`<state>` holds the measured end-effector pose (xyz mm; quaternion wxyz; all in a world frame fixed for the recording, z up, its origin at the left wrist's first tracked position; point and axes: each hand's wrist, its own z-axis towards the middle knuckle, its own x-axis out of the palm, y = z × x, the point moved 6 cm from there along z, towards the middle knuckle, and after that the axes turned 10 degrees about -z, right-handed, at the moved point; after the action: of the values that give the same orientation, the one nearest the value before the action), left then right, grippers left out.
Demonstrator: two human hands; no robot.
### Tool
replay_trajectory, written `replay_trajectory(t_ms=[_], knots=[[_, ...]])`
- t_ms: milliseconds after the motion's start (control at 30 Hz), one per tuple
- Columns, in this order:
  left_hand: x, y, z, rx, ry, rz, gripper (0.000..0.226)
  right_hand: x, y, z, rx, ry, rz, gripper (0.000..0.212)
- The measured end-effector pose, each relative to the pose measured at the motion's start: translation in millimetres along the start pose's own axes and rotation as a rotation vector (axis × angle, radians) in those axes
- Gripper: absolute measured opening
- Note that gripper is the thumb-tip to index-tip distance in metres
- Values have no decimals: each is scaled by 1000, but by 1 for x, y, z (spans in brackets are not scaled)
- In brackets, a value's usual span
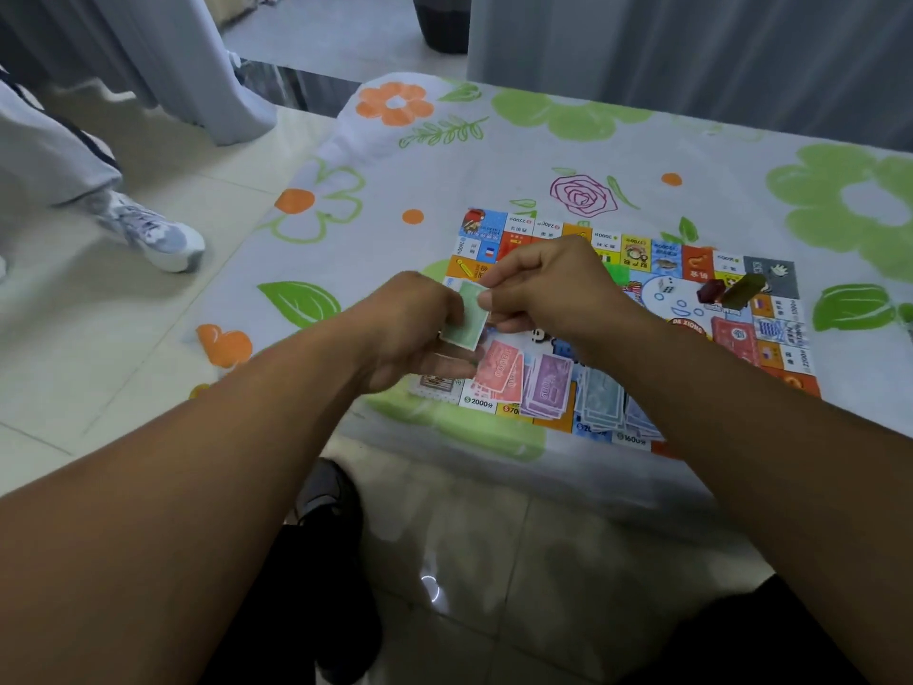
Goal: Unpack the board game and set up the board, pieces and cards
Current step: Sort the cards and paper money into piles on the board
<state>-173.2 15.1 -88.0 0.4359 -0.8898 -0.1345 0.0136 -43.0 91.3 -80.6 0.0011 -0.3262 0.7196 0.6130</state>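
Left hand [410,323] and right hand [543,284] both pinch pale green paper play-money notes [468,316] over the colourful printed game board's [637,249] nine-o'clock side.

Setting: a home's living space
Signs: flower-print tablecloth [543,155] (orange and green blooms), grey floor-length curtains [667,51], glossy floor tiles [123,363]

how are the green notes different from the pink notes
The green notes are held above the board by the left hand and right hand; the pink notes lie on it. The green notes form a neat bundle; the pink notes are fanned out. Both are paper play money.
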Motion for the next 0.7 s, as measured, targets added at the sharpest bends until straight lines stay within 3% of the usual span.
replay_trajectory(t_ms=[167, 367, 700], knots=[[-47, -10, 9, 151, -234, 360, 13, 11, -18, 11, 116, 37, -82, 15], [-38, 10, 21, 165, -201, 673, 16, 31, -36, 26, 96, -7, -255, 12], [-26, 27, 33, 186, -167, 797, 29, 44, -33, 30, -67, -77, -652, 6]])
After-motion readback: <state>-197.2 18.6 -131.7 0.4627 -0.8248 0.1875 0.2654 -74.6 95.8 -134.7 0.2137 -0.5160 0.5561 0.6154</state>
